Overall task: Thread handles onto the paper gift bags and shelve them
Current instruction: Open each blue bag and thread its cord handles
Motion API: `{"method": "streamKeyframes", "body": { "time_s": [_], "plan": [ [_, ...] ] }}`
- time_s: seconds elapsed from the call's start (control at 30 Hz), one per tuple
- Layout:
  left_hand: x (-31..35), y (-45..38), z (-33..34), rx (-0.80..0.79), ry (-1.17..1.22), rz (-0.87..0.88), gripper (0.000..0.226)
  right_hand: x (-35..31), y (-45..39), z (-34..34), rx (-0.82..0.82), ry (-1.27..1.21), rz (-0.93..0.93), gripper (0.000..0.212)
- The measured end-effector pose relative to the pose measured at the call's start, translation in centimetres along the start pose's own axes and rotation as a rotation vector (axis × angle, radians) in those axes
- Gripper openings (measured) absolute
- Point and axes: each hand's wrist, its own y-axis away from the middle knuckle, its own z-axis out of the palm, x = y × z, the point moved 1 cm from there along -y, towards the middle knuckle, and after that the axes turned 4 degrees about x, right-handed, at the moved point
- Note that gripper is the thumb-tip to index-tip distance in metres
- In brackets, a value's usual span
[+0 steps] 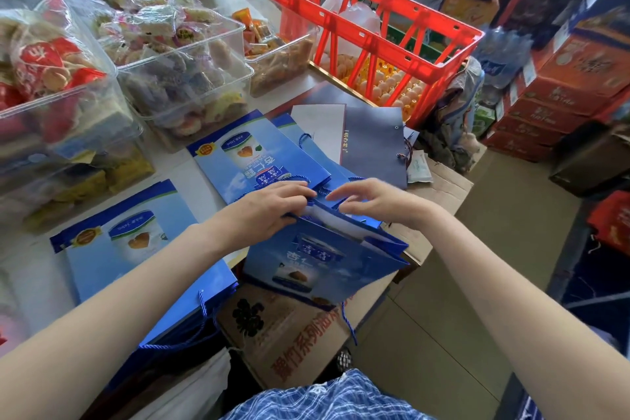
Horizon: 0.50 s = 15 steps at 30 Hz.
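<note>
Hands are meeting at the open mouth of a blue gift bag (324,259), which is standing partly unfolded on a cardboard box (289,334) at the bench's near edge. The left hand (272,206) is lying across the bag's top rim, fingers bent over the edge and pressing it down; its grip is grasping the rim, though the fingertips are hidden behind the paper. The right hand (364,198) is hovering just beside it over the same rim, fingers loosely spread and half curled. Whether its grip is pinching a cord I cannot tell, as the motion is blurring it.

Just beyond the grip, a stack of flat blue bags (259,153) is lying on the bench (177,164), their blue cord loops (303,138) showing at the far end. To the left of the grip another flat bag (136,245) is resting with a blue cord (203,303) trailing off its near edge. Beyond and to the right, a dark navy bag (375,143) is lying flat. Farther off, a red crate (371,34) is holding eggs, and clear tubs of snacks (177,61) are crowding the bench's left side.
</note>
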Motion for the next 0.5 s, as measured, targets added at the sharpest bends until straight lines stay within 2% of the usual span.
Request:
{"method": "streamKeyframes", "body": {
  "time_s": [0.1, 0.2, 0.23, 0.3, 0.33, 0.4, 0.5],
  "plan": [
    [0.5, 0.5, 0.0, 0.032, -0.017, 0.088, 0.015, -0.2, 0.4, 0.9, -0.215, -0.171, -0.010, 0.034],
    [1.1, 0.7, 0.0, 0.059, -0.010, 0.101, 0.010, 0.0, 0.5, 1.7, -0.348, -0.091, 0.039, 0.016],
    [1.3, 0.7, 0.1, 0.061, -0.011, 0.106, 0.011, 0.3, 0.4, 2.1, -0.331, -0.024, 0.040, 0.013],
    [1.6, 0.6, 0.4, 0.035, -0.008, 0.119, 0.004, 0.8, 0.8, 2.6, -0.242, 0.052, 0.046, 0.027],
    [1.7, 0.5, 0.4, 0.038, -0.021, 0.126, 0.007, 1.1, 1.1, 2.7, -0.194, 0.046, 0.058, 0.033],
    [1.8, 0.5, 0.6, 0.040, -0.085, 0.116, 0.009, 1.5, 2.0, 3.1, -0.091, 0.015, 0.080, 0.029],
    [2.3, 0.3, 0.7, 0.056, -0.204, -0.077, 0.012, 2.0, 3.3, 4.0, 0.056, 0.018, 0.112, 0.030]
  ]
}}
